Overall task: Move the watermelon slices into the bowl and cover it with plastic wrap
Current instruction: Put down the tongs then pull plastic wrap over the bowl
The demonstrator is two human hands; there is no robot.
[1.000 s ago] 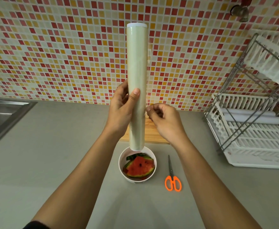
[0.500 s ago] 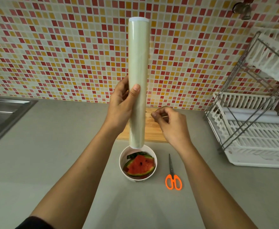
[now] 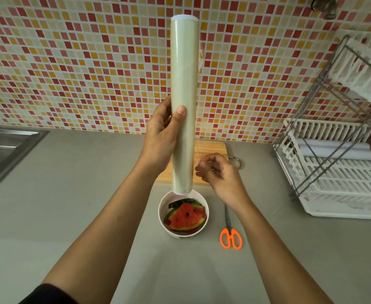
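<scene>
My left hand [image 3: 161, 137] grips a long roll of plastic wrap [image 3: 184, 84] and holds it upright above the counter. The roll's lower end hangs over the far rim of the white bowl [image 3: 163, 218]. Watermelon slices [image 3: 187, 218] lie inside the bowl, red flesh up. My right hand [image 3: 219, 174] is just right of the roll's lower part, fingertips pinched on the thin clear film edge that lifts off the roll's right side. A wooden cutting board [image 3: 212, 154] lies behind the hands, partly hidden.
Orange-handled scissors [image 3: 230, 235] lie shut on the grey counter right of the bowl. A white dish rack [image 3: 338, 178] with two white rolls stands at the right. A steel sink [image 3: 2, 148] is at the left. A mosaic tile wall runs behind.
My right hand has drawn away from the roll, to the right and slightly down, fingertips still pinched. The roll and my left hand stay nearly in place.
</scene>
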